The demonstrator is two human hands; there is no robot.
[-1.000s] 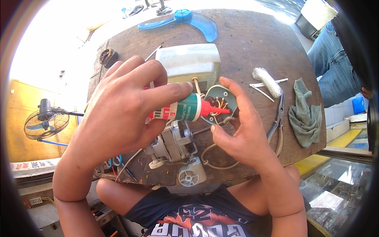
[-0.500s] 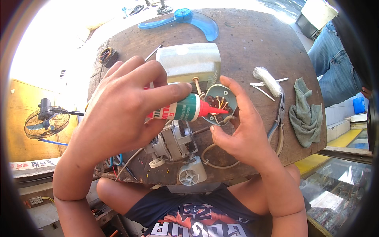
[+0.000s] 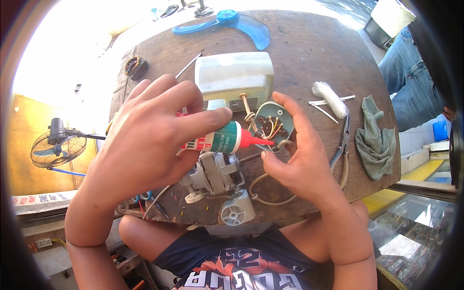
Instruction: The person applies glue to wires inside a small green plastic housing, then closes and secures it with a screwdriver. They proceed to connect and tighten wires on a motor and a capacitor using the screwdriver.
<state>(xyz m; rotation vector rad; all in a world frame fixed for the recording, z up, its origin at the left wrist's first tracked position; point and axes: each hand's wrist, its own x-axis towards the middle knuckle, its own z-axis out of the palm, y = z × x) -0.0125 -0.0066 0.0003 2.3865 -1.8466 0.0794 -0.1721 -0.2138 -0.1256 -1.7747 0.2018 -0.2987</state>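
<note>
left hand [image 3: 145,125] wrapped around a green and white plastic bottle [image 3: 226,137] with a red pointed tip [image 3: 255,141], right hand [image 3: 305,151] gripping a small grey-green cup [image 3: 285,122] with thin wires [image 3: 276,128] inside, the tip over the cup, both above a brown wooden table [image 3: 319,55]

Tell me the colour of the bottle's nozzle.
The nozzle is red; the head view shows it best.

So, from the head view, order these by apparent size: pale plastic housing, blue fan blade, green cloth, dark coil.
Largest to smallest:
Pale plastic housing
Blue fan blade and green cloth, too close to rank
Dark coil
</note>
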